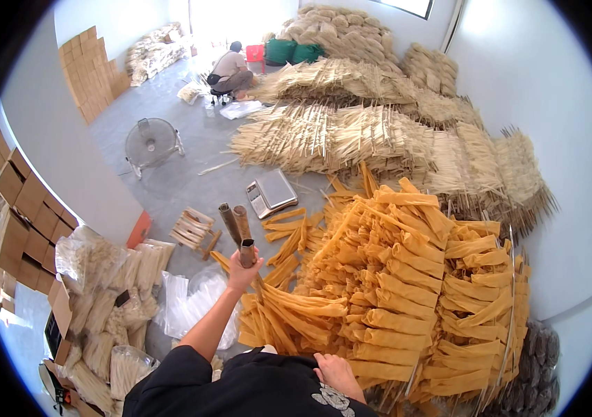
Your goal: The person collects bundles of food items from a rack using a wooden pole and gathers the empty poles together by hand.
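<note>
My left hand (244,271) reaches forward and is closed round three brown hollow tubes (242,224), which look like dried, rolled strips and stand roughly upright with open ends up. Close to my body, my right hand (337,373) has bent fingers against the black shirt (254,389) and seems to grip a fold of it; some fingertips are hidden. Just right of the tubes lies a big heap of flattened orange-yellow dried strips (393,278), stacked in rows. Beyond my left hand, a digital scale (271,193) with a metal plate rests on the floor.
Left are a small wooden stool (193,229), clear plastic bags (195,302) and bagged pale strips (112,313). A floor fan (151,144) stands farther off. Long pale bundles (351,135) are piled ahead, dark ones (535,368) at right. A person (230,69) sits low at the back.
</note>
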{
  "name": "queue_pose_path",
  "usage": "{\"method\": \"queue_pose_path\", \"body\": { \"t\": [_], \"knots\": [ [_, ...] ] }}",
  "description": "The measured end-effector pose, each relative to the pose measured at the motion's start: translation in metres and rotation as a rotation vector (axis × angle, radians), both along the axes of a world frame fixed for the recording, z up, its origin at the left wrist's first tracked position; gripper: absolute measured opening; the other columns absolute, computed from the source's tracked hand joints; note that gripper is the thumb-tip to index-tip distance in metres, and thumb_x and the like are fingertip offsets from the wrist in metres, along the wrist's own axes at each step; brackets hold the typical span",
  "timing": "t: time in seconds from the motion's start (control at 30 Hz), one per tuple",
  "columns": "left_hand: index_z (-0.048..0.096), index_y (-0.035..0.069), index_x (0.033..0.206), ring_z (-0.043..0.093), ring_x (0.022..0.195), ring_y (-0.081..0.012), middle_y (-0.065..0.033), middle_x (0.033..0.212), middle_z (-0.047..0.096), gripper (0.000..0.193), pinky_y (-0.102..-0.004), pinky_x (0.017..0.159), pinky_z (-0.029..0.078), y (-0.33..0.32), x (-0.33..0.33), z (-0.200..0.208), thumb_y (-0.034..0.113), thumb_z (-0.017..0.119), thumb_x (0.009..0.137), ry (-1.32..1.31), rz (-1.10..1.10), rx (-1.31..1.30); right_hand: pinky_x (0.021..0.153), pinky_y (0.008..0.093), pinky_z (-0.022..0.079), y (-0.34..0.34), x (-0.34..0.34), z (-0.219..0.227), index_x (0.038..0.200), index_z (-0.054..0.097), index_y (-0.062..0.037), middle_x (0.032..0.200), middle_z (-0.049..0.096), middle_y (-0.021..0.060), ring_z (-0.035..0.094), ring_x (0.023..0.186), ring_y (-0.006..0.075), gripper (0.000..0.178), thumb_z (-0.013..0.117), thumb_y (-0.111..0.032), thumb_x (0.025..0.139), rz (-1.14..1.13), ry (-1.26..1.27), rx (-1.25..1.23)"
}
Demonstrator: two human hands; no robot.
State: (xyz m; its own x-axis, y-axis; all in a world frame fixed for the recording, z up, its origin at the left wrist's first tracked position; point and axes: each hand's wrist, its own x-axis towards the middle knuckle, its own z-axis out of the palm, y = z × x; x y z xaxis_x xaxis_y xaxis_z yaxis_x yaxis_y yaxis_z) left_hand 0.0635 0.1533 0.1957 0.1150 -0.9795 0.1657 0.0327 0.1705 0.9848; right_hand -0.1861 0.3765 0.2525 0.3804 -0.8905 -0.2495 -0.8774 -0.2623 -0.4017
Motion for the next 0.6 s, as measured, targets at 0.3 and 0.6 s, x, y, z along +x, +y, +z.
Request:
{"method": "queue_pose_path", "body": {
  "t": [0.3, 0.6],
  "knots": [
    [0.051, 0.004, 0.091, 0.049, 0.068, -0.0037, 0.0039, 0.073, 0.05, 0.023, -0.0189, 0.062, 0.04, 0.0014, -0.0007, -0.0024, -0.005, 0.063, 0.073, 0.02, -0.004, 0.004, 0.071, 0.0382, 0.047, -0.0005, 0.001, -0.0044, 0.102, 0.053, -0.0046, 0.08, 0.058, 0.014, 0.058, 0.08, 0.0302, 0.03, 0.061, -0.019, 0.078, 0.004, 0.018, 0.032],
    [0.052, 0.004, 0.091, 0.049, 0.068, -0.003, 0.0046, 0.074, 0.05, 0.023, -0.0183, 0.062, 0.041, 0.0028, 0.0003, -0.0067, -0.005, 0.063, 0.074, -0.019, 0.01, -0.004, 0.072, 0.039, 0.048, -0.0027, 0.0037, -0.0019, 0.105, 0.052, -0.0054, 0.083, 0.059, 0.014, 0.059, 0.082, 0.03, 0.031, 0.06, -0.02, 0.079, 0.01, 0.047, 0.056]
  ]
}}
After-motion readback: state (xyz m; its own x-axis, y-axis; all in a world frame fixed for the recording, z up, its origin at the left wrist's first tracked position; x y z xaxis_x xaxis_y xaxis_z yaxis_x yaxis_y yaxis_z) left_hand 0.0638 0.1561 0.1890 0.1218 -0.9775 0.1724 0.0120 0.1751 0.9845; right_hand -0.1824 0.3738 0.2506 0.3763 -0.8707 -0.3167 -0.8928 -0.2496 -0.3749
